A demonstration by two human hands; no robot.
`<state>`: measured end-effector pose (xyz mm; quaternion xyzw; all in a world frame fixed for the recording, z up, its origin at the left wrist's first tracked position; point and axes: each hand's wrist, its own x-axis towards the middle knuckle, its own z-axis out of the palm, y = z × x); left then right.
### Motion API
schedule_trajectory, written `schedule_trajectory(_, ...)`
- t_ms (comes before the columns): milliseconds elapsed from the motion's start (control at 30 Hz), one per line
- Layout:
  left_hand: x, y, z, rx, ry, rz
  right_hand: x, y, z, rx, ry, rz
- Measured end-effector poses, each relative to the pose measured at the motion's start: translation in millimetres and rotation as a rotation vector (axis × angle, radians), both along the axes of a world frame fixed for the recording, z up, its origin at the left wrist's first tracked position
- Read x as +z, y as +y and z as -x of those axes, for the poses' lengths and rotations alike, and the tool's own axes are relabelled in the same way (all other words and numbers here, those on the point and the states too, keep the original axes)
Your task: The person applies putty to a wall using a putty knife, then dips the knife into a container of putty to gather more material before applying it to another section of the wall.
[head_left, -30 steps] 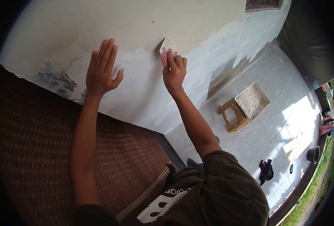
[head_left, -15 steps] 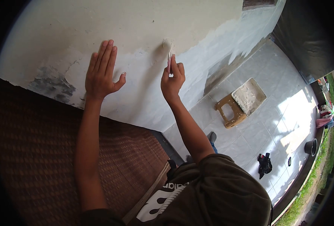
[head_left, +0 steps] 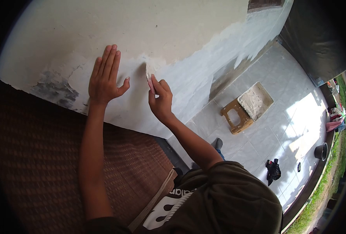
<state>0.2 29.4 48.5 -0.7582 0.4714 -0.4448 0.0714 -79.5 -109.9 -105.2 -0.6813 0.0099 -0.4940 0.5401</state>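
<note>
My left hand point(head_left: 106, 80) lies flat on the wall point(head_left: 188, 35), fingers stretched out and thumb apart, holding nothing. To its right, my right hand point(head_left: 161, 101) grips the handle of a putty knife point(head_left: 149, 76), whose blade carries whitish paste and meets the wall. White filler point(head_left: 198, 74) coats the lower band of the wall, with beige paint above it. Left of my left hand is a grey, flaking patch point(head_left: 56, 89). A tray point(head_left: 267, 99) of white paste sits on a brown plastic stool point(head_left: 229, 121).
A brown woven surface point(head_left: 40, 148) lies below my left arm. On the grey tiled floor point(head_left: 243, 152) are a black item point(head_left: 273, 171) I cannot make out and a dark bucket point(head_left: 321, 151). A dark sheet point(head_left: 317, 43) hangs at the upper right.
My right hand has moved left and down across the wall with the putty knife, closer to my left hand. My left hand stays flat in nearly the same place.
</note>
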Motion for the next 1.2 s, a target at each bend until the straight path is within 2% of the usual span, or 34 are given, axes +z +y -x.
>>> schedule_trajectory(33, 0, 0, 0, 0.016, -0.004, -0.011, 4, 5, 19, 0.127, 0.036, -0.058)
schedule_trajectory(67, 0, 1, 1, 0.034, -0.006, -0.022, 0, 9, 30, 0.131, 0.035, -0.055)
schedule_trajectory(133, 1, 0, 3, 0.033, -0.002, -0.024, -6, 11, 44, 0.682, 0.06, -0.496)
schedule_trajectory(167, 2, 0, 4, 0.027, 0.001, -0.029, -4, 4, 47, 0.684, 0.056, -0.494)
schedule_trajectory(233, 2, 0, 3, 0.026, -0.001, -0.028, 1, -19, 54, 0.954, 0.198, -0.85)
schedule_trajectory(267, 2, 0, 4, 0.023, 0.002, -0.028, 1, -33, 53, 0.972, 0.188, -0.891)
schedule_trajectory(367, 2, 0, 4, 0.027, 0.018, -0.038, 5, -68, 47, 0.951, 0.128, -0.995)
schedule_trajectory(467, 1, 0, 3, 0.021, 0.009, -0.038, 12, -90, 44, 0.808, 0.129, -0.952)
schedule_trajectory(700, -1, 2, 0, 0.033, 0.013, -0.051, -19, -116, 29, 0.648, 0.098, -0.864)
schedule_trajectory(767, 0, 1, 2, 0.045, 0.0, -0.056, -30, -121, 23, 0.355, 0.069, -0.587)
schedule_trajectory(833, 1, 0, 2, 0.037, -0.003, -0.054, -41, -124, 15, 0.287, 0.061, -0.548)
schedule_trajectory(900, 0, 0, 1, 0.026, -0.005, -0.051, -49, -124, 4, 0.097, 0.083, -0.468)
schedule_trajectory(933, 0, -1, 2, 0.033, -0.003, -0.049, -53, -128, 0, 0.094, 0.086, -0.472)
schedule_trajectory(1000, 0, 0, 1, 0.038, 0.001, -0.052, -59, -135, -6, -0.117, 0.268, -0.071)
schedule_trajectory(1200, -1, 1, 1, 0.031, -0.009, -0.047, -53, -117, -25, -0.185, 0.211, 0.015)
